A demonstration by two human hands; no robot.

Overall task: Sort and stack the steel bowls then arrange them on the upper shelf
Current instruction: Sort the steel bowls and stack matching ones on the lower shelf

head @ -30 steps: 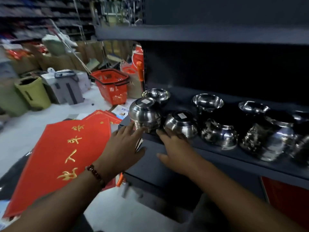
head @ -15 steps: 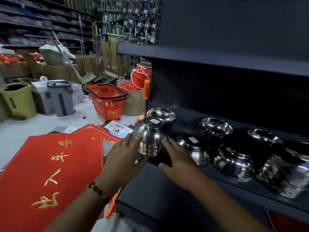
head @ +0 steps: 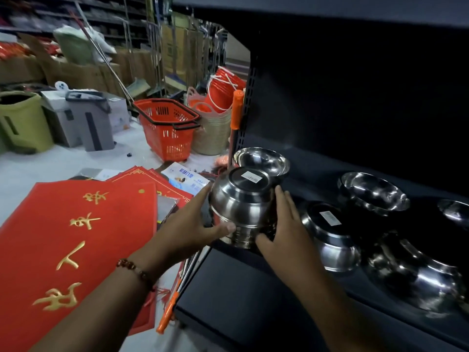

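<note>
Head: both hands [head: 189,231] hold bowl stack [head: 241,207].

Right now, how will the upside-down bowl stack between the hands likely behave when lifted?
The inverted bowl stack is polished steel, so probably slippery. Several nested rims show, so likely hefty and apt to shift. The left hand and right hand grip opposite sides.
</note>
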